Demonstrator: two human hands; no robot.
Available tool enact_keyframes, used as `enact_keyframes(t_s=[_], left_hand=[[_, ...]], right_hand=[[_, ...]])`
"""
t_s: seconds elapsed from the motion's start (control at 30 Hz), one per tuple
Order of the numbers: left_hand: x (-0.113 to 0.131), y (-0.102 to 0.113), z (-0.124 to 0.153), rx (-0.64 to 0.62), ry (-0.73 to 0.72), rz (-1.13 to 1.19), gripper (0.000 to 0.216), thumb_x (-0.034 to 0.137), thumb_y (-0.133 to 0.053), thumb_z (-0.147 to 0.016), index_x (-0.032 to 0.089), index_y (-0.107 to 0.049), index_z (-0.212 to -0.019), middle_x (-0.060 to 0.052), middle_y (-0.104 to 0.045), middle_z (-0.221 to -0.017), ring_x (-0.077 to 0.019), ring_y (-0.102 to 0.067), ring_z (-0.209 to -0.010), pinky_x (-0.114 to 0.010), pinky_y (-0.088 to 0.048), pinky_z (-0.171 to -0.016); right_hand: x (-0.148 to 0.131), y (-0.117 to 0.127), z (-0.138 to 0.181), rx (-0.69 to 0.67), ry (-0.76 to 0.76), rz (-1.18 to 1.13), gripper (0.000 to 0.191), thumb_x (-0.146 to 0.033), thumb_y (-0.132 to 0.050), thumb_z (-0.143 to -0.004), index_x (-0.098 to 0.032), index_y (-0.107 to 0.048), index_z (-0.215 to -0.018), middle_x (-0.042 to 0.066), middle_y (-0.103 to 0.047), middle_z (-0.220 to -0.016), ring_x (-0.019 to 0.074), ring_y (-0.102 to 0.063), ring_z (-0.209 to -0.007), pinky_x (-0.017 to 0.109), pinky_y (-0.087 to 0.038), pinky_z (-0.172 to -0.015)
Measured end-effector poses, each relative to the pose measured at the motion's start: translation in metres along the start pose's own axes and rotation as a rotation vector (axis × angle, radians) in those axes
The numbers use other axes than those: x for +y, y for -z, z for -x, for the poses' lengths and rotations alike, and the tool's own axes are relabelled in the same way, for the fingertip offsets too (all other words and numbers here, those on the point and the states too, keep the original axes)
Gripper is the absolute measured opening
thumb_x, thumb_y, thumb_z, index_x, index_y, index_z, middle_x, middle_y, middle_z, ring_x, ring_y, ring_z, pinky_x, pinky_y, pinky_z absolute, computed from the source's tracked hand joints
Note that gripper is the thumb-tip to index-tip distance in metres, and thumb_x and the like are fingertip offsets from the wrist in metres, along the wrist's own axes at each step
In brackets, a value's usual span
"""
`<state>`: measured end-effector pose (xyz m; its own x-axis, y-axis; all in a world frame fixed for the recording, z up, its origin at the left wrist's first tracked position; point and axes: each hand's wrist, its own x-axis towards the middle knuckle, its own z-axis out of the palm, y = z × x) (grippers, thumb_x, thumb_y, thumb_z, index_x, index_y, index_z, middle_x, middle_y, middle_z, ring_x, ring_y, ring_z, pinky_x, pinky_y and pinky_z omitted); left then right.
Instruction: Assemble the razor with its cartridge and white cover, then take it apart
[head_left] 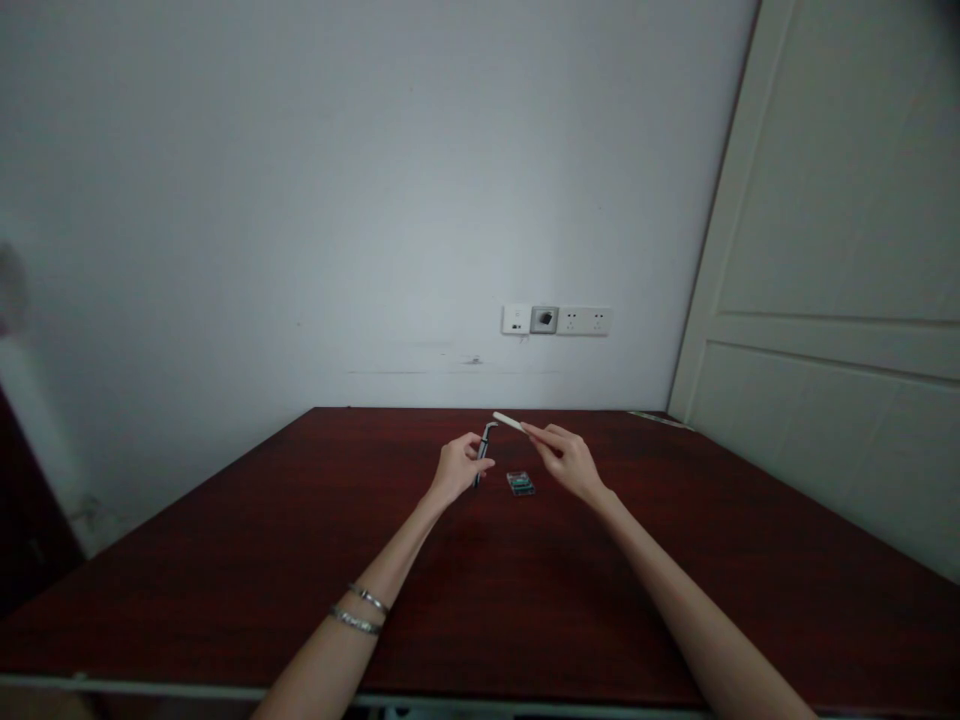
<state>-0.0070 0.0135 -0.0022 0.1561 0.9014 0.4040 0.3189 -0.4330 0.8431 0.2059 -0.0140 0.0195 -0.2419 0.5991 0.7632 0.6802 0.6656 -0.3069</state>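
My left hand (459,468) is closed around a slim dark tool (483,446) with a bent, pale tip. The tool stands nearly upright, tip at the top. A flat white stick (508,420) is pinched in the fingers of my right hand (568,460), pointing up and to the left. Its far end lies close to the bent tip; whether the two touch, I cannot tell. On the table between and below my hands lies a small clear case (520,483) with something teal in it.
The dark red wooden table (480,600) reaches back to a pale wall (337,220). White sockets and a grey switch plate (544,320) are on that wall. A pale panelled door (840,300) borders the right side. A thin flat strip (660,420) lies at the back right corner.
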Motion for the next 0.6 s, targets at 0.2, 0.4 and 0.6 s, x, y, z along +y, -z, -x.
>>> enact_keyframes(t_s=[0.2,0.4,0.6], left_hand=[[-0.0028,-0.0011,-0.0002,-0.032,-0.027,0.003,0.02,0.019,-0.067,-0.065,0.016,-0.058,-0.082,0.002,-0.061,-0.057,-0.014,-0.062,-0.05,-0.02,-0.043,-0.047],[-0.0051,-0.0019,-0.0016,-0.029,-0.021,0.019,0.021,0.018,-0.067,-0.065,0.015,-0.058,-0.084,0.003,-0.06,-0.056,-0.0138,-0.061,-0.049,-0.02,-0.044,-0.048],[-0.0033,-0.0021,-0.0009,-0.043,-0.014,0.059,0.02,0.017,-0.066,-0.066,0.016,-0.057,-0.084,0.003,-0.06,-0.058,-0.0128,-0.061,-0.048,-0.019,-0.044,-0.046]], right_hand=[[0.0041,0.0035,-0.002,-0.006,0.007,-0.042,0.033,-0.031,-0.045,-0.087,-0.024,-0.062,-0.114,0.003,-0.059,-0.071,0.0125,-0.052,-0.061,0.022,-0.039,-0.058],[0.0023,0.0015,-0.0015,-0.072,0.042,-0.093,0.032,-0.031,-0.046,-0.087,-0.023,-0.063,-0.112,0.002,-0.057,-0.067,0.012,-0.049,-0.057,0.023,-0.037,-0.056],[0.0007,-0.0037,-0.0019,0.011,-0.021,-0.171,0.035,-0.033,-0.045,-0.087,-0.019,-0.063,-0.112,0.004,-0.062,-0.069,0.0133,-0.05,-0.058,0.024,-0.039,-0.057]])
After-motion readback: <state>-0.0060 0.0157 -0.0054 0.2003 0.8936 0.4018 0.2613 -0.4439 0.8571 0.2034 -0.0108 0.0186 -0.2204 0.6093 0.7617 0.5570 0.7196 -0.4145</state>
